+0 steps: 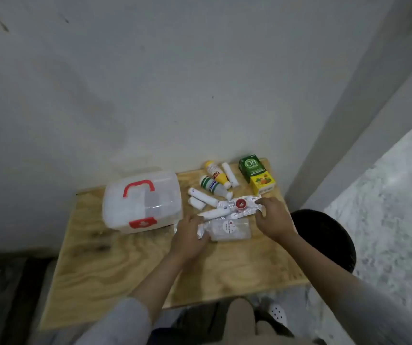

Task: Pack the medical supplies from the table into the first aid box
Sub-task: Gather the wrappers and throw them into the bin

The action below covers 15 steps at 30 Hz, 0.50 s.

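A translucent white first aid box (142,202) with a red handle and red latch stands closed on the left of the plywood table (115,265). To its right lie white bandage rolls (203,196), a yellow bottle (216,174), a green-and-white bottle (212,187), a green and yellow carton (256,174), a red-capped item (240,203) on foil packets, and a clear packet (227,229). My left hand (190,239) grips the left end of the clear packet. My right hand (273,219) hovers over the foil packets, fingers spread.
The table stands against a pale wall. A black round stool (329,240) sits just off the table's right edge. A grey speckled floor lies to the right. My knees and a white shoe (278,313) show below the front edge.
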Tool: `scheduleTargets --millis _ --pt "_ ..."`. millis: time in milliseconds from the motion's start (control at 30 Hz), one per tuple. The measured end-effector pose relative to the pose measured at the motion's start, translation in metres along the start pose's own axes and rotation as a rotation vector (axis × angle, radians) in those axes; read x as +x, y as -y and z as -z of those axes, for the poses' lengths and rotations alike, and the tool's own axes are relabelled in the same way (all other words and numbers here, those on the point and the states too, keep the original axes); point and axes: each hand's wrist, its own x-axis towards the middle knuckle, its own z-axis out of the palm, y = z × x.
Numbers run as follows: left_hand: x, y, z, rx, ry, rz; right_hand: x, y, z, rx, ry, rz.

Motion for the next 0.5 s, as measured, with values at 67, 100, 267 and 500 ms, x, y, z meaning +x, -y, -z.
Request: scheduleTargets --millis 67,100,267,500 --pt "-0.002 0.004 -0.003 0.003 -0.038 0.053 0.008 -0.002 -0.001 -0.025 0.01 -0.026" --pt "-0.004 0.007 -0.005 0.017 -0.048 0.07 0.011 -0.005 -0.004 -0.052 0.025 -0.053" --pt "-0.004 0.019 -0.016 0.146 -0.058 0.095 0.019 -0.001 -0.022 -0.071 0.079 -0.143" --pt "-0.007 0.029 -0.017 0.219 -0.107 0.11 0.026 0.0 -0.034 0.055 0.045 -0.308"
